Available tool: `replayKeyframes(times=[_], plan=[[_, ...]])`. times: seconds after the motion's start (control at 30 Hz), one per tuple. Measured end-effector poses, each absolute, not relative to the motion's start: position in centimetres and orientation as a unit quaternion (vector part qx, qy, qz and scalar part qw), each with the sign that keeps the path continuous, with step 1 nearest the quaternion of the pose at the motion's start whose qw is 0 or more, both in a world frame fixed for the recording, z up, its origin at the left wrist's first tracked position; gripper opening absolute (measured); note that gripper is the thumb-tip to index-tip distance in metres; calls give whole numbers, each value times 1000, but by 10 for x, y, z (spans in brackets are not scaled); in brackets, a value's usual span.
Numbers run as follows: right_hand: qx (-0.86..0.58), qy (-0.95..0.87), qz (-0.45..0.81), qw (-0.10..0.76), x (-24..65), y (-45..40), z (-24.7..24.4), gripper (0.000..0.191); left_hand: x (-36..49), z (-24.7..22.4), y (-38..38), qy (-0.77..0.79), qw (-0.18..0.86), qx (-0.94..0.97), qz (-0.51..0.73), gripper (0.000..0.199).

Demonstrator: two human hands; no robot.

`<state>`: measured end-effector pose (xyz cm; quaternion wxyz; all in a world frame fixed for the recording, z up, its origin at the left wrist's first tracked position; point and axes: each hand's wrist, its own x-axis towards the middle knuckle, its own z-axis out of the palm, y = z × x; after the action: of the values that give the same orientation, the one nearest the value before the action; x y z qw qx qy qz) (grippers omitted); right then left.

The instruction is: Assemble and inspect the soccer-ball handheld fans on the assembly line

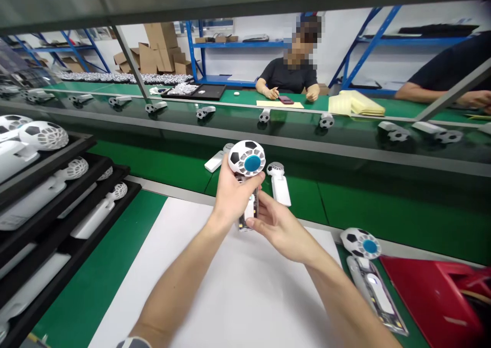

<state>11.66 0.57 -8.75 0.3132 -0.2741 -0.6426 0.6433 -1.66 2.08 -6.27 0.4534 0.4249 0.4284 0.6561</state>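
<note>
Green matting covers the surface (115, 266), with a white sheet (238, 297) laid on it just under the person's forearms. Above the sheet the left hand (232, 194) has its grip closed around the neck of a small hand fan (247, 161), whose round head is patterned like a football with a blue disc in the middle. The fan is upright, held clear of the sheet near the middle of the scene. The right hand (282, 227) meets it from the right, its fingers (261, 224) curled against the lower end of the fan's clear handle, so both hands grip the same fan.

At the near right a second fan (370, 276) of the same kind lies flat on the matting, just beside a red bin (433, 297). On the left, black trays (57, 204) stacked in steps hold white fan bodies. Just beyond the held fan, two white fan parts (280, 184) lie on the green mat. A conveyor (291, 128) runs across the scene farther off, carrying more fans spaced along it. On its far side a co-worker (289, 74) in a dark top sits with both hands on the far surface, and another person's arm (441, 77) shows at the far right. Blue shelves (238, 45) and cardboard boxes (161, 48) stand against the back wall.
</note>
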Motion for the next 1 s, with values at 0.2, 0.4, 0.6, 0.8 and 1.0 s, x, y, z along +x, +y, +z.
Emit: replayKeyframes(times=[0.2, 0.4, 0.6, 0.8, 1.0], plan=[[-325, -675, 547, 373, 105, -2, -86, 53, -14, -57, 16, 449, 432, 405, 669, 34], [-296, -674, 577, 354, 102, 5, -92, 56, -22, -57, 23, 456, 444, 396, 662, 38], [-264, -645, 639, 326, 111, 12, -91, 60, -25, -58, 27, 453, 487, 377, 645, 42], [-283, -647, 618, 346, 108, 12, -95, 59, -20, -61, 27, 452, 484, 375, 649, 41], [-293, -626, 616, 377, 104, 15, -98, 56, -17, -69, 29, 458, 442, 387, 667, 38]])
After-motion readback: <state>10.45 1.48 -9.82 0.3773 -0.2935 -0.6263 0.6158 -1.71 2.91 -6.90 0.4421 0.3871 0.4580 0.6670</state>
